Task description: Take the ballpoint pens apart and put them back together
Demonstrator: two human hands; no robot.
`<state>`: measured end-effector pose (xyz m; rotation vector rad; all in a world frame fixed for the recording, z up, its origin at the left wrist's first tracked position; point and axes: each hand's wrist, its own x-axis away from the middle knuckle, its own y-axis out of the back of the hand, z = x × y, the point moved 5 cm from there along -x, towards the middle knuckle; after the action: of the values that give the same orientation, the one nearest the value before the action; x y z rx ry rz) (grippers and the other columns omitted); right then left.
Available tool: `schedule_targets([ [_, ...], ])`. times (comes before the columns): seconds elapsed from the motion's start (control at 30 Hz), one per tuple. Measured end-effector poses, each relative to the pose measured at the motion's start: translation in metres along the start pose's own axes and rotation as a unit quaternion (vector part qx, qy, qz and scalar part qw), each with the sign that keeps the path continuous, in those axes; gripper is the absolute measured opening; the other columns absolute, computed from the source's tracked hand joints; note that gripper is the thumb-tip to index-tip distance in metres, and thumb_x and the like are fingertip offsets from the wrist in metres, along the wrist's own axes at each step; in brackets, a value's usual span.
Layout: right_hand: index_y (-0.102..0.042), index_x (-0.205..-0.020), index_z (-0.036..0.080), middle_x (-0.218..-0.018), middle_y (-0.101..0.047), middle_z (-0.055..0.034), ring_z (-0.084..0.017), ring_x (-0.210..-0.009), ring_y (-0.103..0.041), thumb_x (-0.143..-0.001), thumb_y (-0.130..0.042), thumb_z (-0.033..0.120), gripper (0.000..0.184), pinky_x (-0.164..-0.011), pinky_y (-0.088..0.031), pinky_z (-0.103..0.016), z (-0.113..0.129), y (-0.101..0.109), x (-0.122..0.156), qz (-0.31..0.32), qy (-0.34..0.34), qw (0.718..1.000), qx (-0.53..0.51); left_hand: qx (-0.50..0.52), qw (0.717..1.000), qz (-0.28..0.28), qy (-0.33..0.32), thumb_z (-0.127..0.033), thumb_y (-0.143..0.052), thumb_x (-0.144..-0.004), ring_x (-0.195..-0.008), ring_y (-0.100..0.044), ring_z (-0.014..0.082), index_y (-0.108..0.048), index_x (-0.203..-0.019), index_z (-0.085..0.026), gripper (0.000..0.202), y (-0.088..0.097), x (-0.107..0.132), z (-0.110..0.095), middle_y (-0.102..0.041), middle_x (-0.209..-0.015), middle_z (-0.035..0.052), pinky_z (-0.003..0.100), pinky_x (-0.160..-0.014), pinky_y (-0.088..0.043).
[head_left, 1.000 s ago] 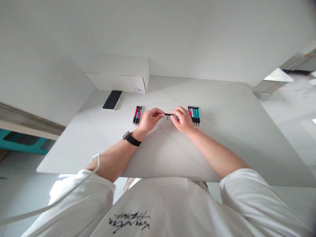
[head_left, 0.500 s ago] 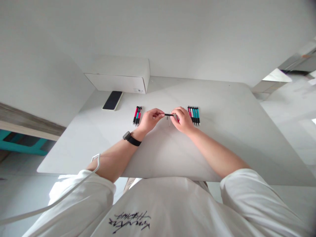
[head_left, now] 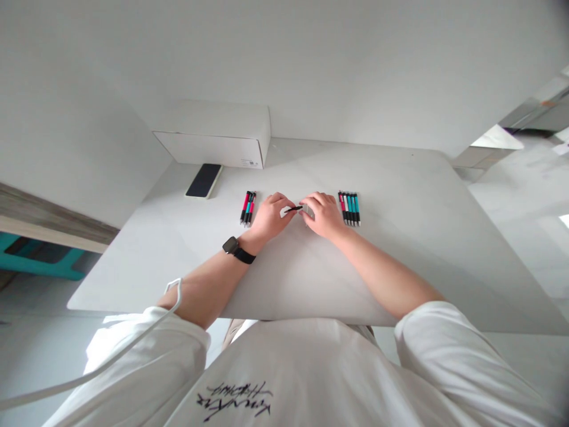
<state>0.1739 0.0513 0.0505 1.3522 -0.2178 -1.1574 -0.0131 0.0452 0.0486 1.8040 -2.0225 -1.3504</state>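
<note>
A short, thin black pen part (head_left: 293, 209) spans the gap between my two hands above the table. My left hand (head_left: 271, 217) pinches it between thumb and fingers, and a black-strapped watch sits on that wrist. At the other end of the part, the bent fingertips of my right hand (head_left: 325, 216) close on it; its exact grip is partly hidden. Just left of my left hand lie several pens (head_left: 248, 209) in red, teal and black. Close by my right hand is a row of pens (head_left: 349, 209), red, white and teal with black grips.
On the white table (head_left: 400, 255), a phone (head_left: 204, 180) lies at the back left, in front of a long white box (head_left: 213, 148) by the wall. A white cable (head_left: 128, 344) runs past my left arm. A teal stool (head_left: 44, 258) stands left of the table.
The black pen part has shifted slightly left and tilted. My right hand has moved a little left, and the small loose pieces seen below the hands are now mostly covered.
</note>
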Motion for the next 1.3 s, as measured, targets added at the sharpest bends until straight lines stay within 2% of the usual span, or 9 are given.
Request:
schedule_targets([
  [0.1,-0.072,-0.119,0.027,-0.12,-0.068,-0.0121,-0.035,-0.115,-0.058,-0.094,-0.072,0.032,0.026,-0.102,-0.042,-0.056,-0.008,-0.01,-0.004,0.008,-0.03,0.999,0.026,-0.009,0.999,-0.023,0.03,-0.033,-0.069,-0.095,-0.098,-0.064,0.025,-0.078,-0.102,-0.024,0.014,0.001,0.0,0.01,-0.07,-0.103,0.0085,0.041,-0.093,-0.051],
  [0.3,-0.078,-0.096,0.027,-0.116,-0.067,-0.0111,-0.035,-0.112,-0.057,-0.085,-0.083,0.031,0.012,-0.097,-0.044,-0.056,-0.017,-0.025,-0.005,0.035,-0.056,0.996,0.058,0.004,0.999,-0.026,0.033,-0.03,-0.069,-0.095,-0.096,-0.064,0.0235,-0.077,-0.102,-0.024,0.012,0.0,0.0,0.013,-0.072,-0.1,0.0066,0.038,-0.09,-0.051],
  [0.4,-0.078,-0.091,0.028,-0.114,-0.068,-0.009,-0.033,-0.112,-0.059,-0.083,-0.084,0.028,0.009,-0.096,-0.046,-0.054,-0.02,-0.021,-0.006,0.024,-0.076,0.997,0.019,0.006,0.999,-0.026,0.033,-0.031,-0.069,-0.095,-0.096,-0.065,0.0235,-0.077,-0.102,-0.024,0.013,-0.001,0.0,0.013,-0.072,-0.1,0.0066,0.038,-0.089,-0.051],
  [0.53,-0.078,-0.089,0.029,-0.109,-0.069,-0.0057,-0.028,-0.107,-0.064,-0.088,-0.079,0.029,0.002,-0.099,-0.049,-0.049,-0.028,-0.005,-0.009,-0.037,-0.113,0.989,-0.089,0.011,0.999,-0.019,0.041,-0.033,-0.07,-0.095,-0.095,-0.065,0.0235,-0.077,-0.103,-0.024,0.014,-0.001,0.0,0.013,-0.072,-0.098,0.0066,0.038,-0.088,-0.051],
  [0.67,-0.076,-0.091,0.028,-0.104,-0.071,-0.0045,-0.026,-0.106,-0.067,-0.092,-0.075,0.034,0.007,-0.102,-0.051,-0.047,-0.031,0.006,-0.011,-0.086,-0.11,0.976,-0.17,0.019,0.999,-0.002,0.036,-0.034,-0.07,-0.094,-0.092,-0.065,0.0224,-0.077,-0.103,-0.023,0.016,-0.003,0.0,0.011,-0.073,-0.099,0.0067,0.037,-0.085,-0.052],
  [0.9,-0.075,-0.09,0.026,-0.105,-0.071,-0.0051,-0.025,-0.106,-0.068,-0.092,-0.074,0.035,0.009,-0.1,-0.052,-0.042,-0.028,0.004,-0.01,-0.092,-0.112,0.968,-0.207,0.03,0.999,0.008,0.016,-0.031,-0.07,-0.095,-0.092,-0.066,0.0216,-0.077,-0.103,-0.023,0.014,-0.005,0.001,0.007,-0.072,-0.097,0.0065,0.036,-0.086,-0.052],
  [1.3,-0.075,-0.089,0.026,-0.101,-0.072,-0.0043,-0.024,-0.103,-0.069,-0.092,-0.074,0.036,0.01,-0.102,-0.052,-0.043,-0.019,0.005,-0.009,-0.096,-0.103,0.965,-0.22,0.029,0.999,0.008,0.011,-0.031,-0.071,-0.095,-0.089,-0.066,0.0198,-0.076,-0.104,-0.023,0.013,-0.005,0.001,0.004,-0.071,-0.095,0.0055,0.034,-0.083,-0.053],
])
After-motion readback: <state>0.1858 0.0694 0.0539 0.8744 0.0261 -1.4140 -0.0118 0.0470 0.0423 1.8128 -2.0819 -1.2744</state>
